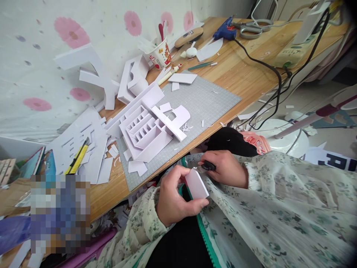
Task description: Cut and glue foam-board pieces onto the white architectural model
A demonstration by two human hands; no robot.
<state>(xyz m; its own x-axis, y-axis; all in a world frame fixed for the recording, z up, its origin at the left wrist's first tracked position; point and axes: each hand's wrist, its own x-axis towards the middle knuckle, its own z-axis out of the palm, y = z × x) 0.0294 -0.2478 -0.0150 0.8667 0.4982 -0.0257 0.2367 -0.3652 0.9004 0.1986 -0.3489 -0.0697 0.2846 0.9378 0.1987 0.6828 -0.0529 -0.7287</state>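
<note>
Above my lap, my left hand (173, 197) is closed on a small white foam board piece (197, 185), thumb along its lower edge and fingers at its upper end. My right hand (226, 167) is wrapped round a black-handled craft knife (208, 166). Its short metal blade is at the upper edge of the board piece; whether it has cut in, I cannot tell. On the table in front, a white foam board model (147, 128) with stepped compartments rests on a grey cutting mat (214, 96).
A yellow utility knife (77, 158) lies on a slotted white sheet (93, 124) at left. Behind stand a paper cup (160, 56) with tools, a blue glue gun (225, 30) and scissors (251, 31). Black cables (272, 69) hang off the table's right edge. White offcuts are scattered around.
</note>
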